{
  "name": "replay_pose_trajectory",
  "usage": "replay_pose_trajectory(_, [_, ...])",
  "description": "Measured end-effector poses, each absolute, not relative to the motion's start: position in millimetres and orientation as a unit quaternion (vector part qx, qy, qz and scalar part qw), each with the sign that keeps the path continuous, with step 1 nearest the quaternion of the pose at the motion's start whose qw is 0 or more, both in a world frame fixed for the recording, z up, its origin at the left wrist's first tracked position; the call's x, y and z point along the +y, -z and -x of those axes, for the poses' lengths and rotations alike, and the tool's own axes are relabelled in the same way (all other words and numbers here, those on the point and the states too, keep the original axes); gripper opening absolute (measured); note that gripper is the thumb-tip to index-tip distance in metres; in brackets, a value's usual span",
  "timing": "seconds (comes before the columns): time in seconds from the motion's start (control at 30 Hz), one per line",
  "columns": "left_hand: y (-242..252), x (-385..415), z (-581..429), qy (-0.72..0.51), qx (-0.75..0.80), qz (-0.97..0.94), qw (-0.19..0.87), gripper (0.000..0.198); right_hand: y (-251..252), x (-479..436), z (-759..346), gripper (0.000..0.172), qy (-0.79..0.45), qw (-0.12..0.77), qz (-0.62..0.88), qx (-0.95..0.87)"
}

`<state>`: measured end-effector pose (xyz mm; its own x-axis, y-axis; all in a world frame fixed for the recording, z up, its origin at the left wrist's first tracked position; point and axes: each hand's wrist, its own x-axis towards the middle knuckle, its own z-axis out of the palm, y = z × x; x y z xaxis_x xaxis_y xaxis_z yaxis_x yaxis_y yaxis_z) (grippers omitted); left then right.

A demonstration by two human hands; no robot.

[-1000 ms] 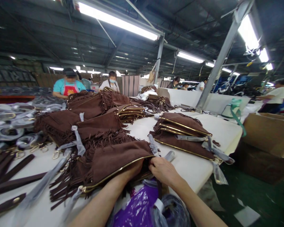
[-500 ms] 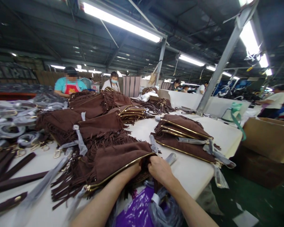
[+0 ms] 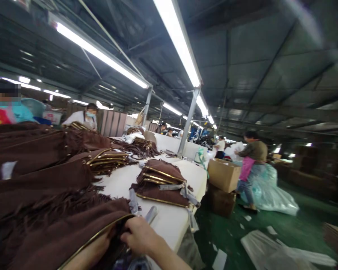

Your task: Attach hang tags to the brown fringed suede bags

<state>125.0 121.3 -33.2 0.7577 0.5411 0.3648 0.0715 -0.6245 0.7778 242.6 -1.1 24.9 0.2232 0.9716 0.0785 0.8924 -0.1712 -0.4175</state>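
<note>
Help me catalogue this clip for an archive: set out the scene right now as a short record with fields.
Front bag: brown, its open edge lined by a gold zip
Left hand: reaching into the front bag, partly hidden
Right hand: at the right end of the bag's opening; exact grip unclear
Table: white, bearing many brown bags
Bag stack: gold-edged brown bags, on the table beyond the right hand
Cardboard box: open, past the table's right edge
Person standing: right of the box

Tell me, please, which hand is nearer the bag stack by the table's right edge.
Right. The right hand, at the open bag, sits before the bag stack; the left hand, partly inside that bag, is farther left.
</note>
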Motion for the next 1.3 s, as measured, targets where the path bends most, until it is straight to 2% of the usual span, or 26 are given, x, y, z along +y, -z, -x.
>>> replay_pose_trajectory(0.17, [11,128,-117,-0.282,0.190,-0.836,0.430,0.017,-16,-4,-248,0.028,-0.081,0.194,0.753,-0.624])
replay_pose_trajectory(0.4, [-18,109,-107,-0.208,0.151,-0.748,0.612,0.041,-19,3,-234,0.028,0.015,0.101,0.770,-0.630])
replay_pose_trajectory(0.6, [-2,103,-111,-0.244,0.187,-0.618,0.723,0.032,-16,-9,-230,0.033,0.042,0.120,0.754,-0.645])
replay_pose_trajectory(0.77, [6,104,-119,-0.241,0.160,-0.552,0.782,0.044,-28,-11,-228,0.032,0.086,0.070,0.721,-0.684])
replay_pose_trajectory(0.83, [6,104,-119,-0.241,0.136,-0.534,0.799,0.047,-38,-5,-231,0.031,0.101,0.127,0.715,-0.681])
replay_pose_trajectory(0.97, [3,98,-119,-0.249,0.112,-0.509,0.816,0.039,-53,16,-245,0.029,0.048,0.353,0.695,-0.625])
replay_pose_trajectory(1.03, [2,92,-122,-0.264,0.109,-0.532,0.797,0.032,-54,25,-247,0.032,0.024,0.385,0.686,-0.617])
replay_pose_trajectory(1.13, [2,85,-127,-0.287,0.126,-0.608,0.730,0.020,-51,31,-243,0.038,-0.008,0.389,0.678,-0.624])
replay_pose_trajectory(1.3, [5,83,-132,-0.298,0.155,-0.626,0.704,0.026,-49,30,-237,0.046,-0.164,0.480,0.649,-0.566])
